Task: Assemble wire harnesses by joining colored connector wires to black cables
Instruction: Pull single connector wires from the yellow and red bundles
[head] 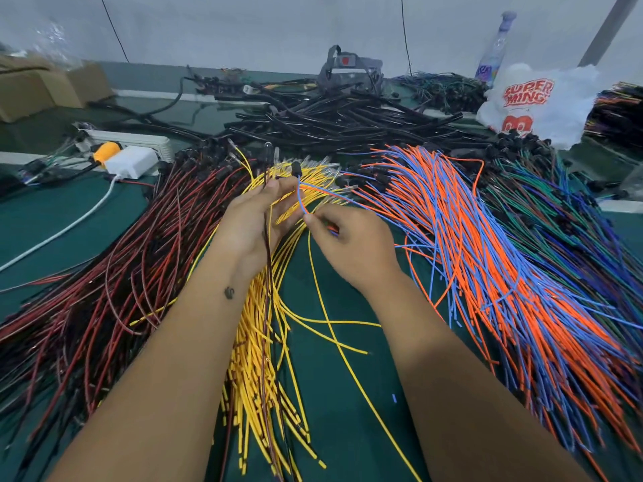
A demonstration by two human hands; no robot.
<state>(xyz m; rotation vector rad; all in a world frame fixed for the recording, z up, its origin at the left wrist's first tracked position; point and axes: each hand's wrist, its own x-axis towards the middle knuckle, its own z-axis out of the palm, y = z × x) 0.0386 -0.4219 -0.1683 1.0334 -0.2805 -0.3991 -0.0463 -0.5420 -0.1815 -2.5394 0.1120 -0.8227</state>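
My left hand is raised over the yellow wire pile, holding a dark red-black wire that hangs down, and a black connector at its fingertips. A blue and orange wire pair runs from that connector down to my right hand, which pinches it. Red-black wires fan out on the left. Orange and blue wires fan out on the right. Black cables lie heaped at the back.
Green and blue wires lie at the far right. A white plastic bag and a bottle stand at the back right. A white power strip with a white adapter and cardboard boxes sit at the left on the green table.
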